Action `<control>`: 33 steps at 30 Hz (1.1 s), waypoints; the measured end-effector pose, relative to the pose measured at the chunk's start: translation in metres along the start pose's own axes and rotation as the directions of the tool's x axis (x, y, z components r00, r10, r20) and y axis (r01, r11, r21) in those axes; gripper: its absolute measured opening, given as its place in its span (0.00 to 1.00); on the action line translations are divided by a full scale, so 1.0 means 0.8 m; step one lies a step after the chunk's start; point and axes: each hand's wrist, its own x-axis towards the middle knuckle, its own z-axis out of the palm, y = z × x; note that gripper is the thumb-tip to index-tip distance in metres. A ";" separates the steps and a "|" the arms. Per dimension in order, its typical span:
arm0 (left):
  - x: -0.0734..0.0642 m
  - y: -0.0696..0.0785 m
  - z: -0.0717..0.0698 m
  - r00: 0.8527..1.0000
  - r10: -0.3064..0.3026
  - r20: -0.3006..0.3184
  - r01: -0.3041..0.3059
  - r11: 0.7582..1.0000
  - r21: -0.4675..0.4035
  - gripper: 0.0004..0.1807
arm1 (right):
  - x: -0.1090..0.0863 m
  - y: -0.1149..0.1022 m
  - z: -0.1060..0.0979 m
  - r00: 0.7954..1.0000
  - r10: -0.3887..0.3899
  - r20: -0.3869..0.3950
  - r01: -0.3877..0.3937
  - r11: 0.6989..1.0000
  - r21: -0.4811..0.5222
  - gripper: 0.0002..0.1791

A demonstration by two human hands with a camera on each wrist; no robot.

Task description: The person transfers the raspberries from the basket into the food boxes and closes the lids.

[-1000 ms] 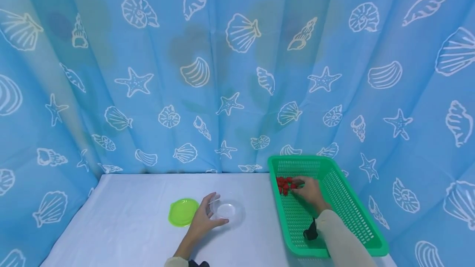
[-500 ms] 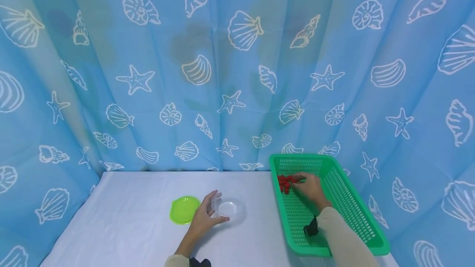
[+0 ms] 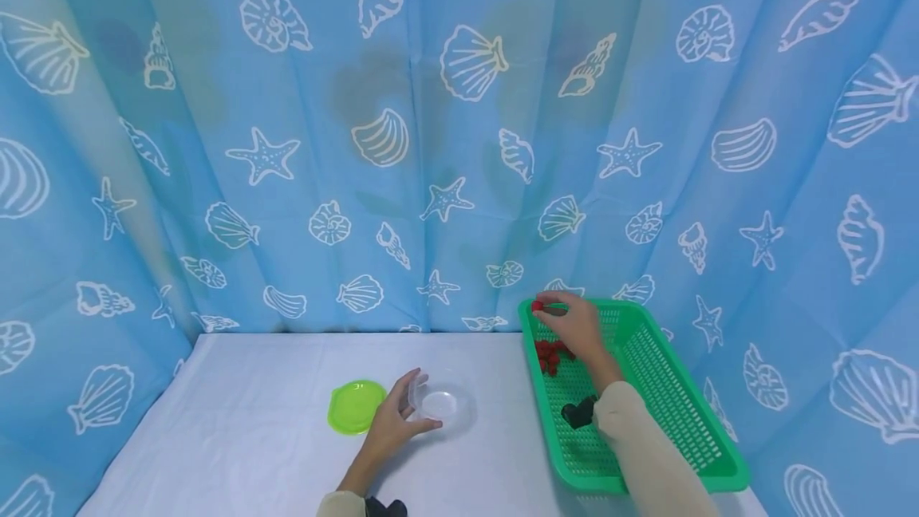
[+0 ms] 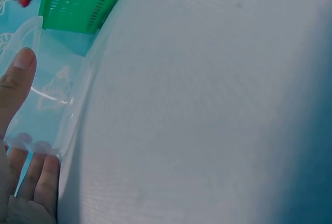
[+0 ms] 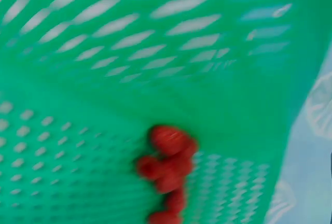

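My left hand (image 3: 388,425) holds a clear plastic bowl (image 3: 451,404) on the white table, thumb on one side and fingers round the other. In the left wrist view the bowl's wall (image 4: 54,92) is see-through, and no contents show inside it. My right hand (image 3: 577,329) is raised at the far left corner of the green basket (image 3: 549,437), pinching a small red berry (image 3: 537,305) between thumb and fingertips. Below that hand, several more red berries (image 5: 168,164) lie clustered on the basket floor; the hand itself is outside the right wrist view.
A lime-green lid (image 3: 356,407) lies flat on the white table (image 3: 237,421), left of the bowl. The basket's raised perforated wall stands between the berries and the bowl. A blue curtain (image 3: 323,142) with white seashells hangs behind and around the table.
My right hand has risen from the berry cluster and moved up and left to the basket's rim, with one berry between its fingers. The left hand and bowl have stayed in place.
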 end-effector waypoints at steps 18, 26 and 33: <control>-0.004 -0.004 -0.004 1.000 -0.011 0.004 0.011 1.000 -0.026 0.55 | 0.014 -0.122 0.079 0.990 -0.130 0.055 0.115 0.969 0.217 0.15; -0.004 -0.003 -0.002 1.000 -0.013 -0.007 0.013 1.000 0.007 0.55 | -0.036 -0.135 0.143 0.990 -0.085 0.116 0.066 0.986 0.154 0.16; -0.005 0.000 0.001 1.000 0.008 0.001 -0.008 1.000 0.005 0.53 | -0.081 -0.125 0.182 0.981 -0.065 0.184 0.038 0.988 0.150 0.15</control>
